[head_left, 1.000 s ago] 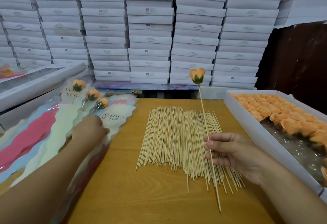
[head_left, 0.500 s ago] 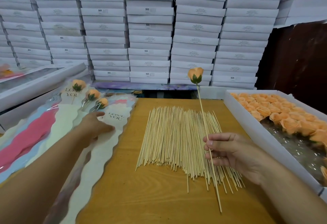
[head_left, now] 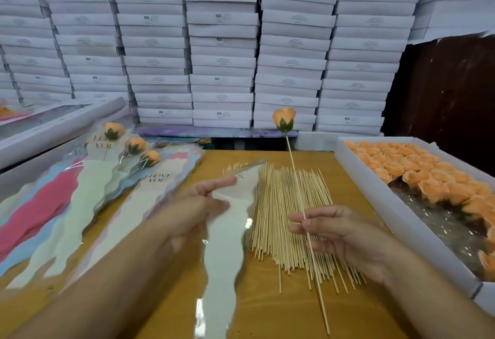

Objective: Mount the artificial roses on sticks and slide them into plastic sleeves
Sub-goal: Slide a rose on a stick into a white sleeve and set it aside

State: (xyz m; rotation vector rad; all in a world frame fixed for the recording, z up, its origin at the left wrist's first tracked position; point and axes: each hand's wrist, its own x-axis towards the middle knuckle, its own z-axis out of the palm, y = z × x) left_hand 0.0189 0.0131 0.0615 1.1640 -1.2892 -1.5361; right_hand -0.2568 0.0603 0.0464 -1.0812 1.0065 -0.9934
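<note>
Stacked white boxes [head_left: 222,44] walled the back, wooden table [head_left: 267,312] in front. Far left of the left fingers, the pile of sleeves [head_left: 67,205] lay fanned, three finished roses [head_left: 136,146] already bagged on top, likely kept there as supply and output stack within easy reach. Left hand [head_left: 192,210] held one plastic sleeve [head_left: 227,231] lifted off the table: thumb on the near face, index finger straight behind it, other fingers partly hidden, so a light pinch, probably to present the mouth for loading. Sleeve hung down past the wrist, its top edge blurred, open end could not be told. Just right of those fingers, under the sleeve's edge, lay the loose sticks [head_left: 289,218], spread flat for one-at-a-time picking. Right hand [head_left: 345,239] pinched the stick [head_left: 305,221] of the mounted rose [head_left: 284,120] between thumb and curled fingertips, bloom upright and beyond the fingers, tail end toward the person. Mid-shaft hold likely for aiming it into the sleeve. Right of that hand, the tray of rose heads [head_left: 434,178] sat close for refills.
</note>
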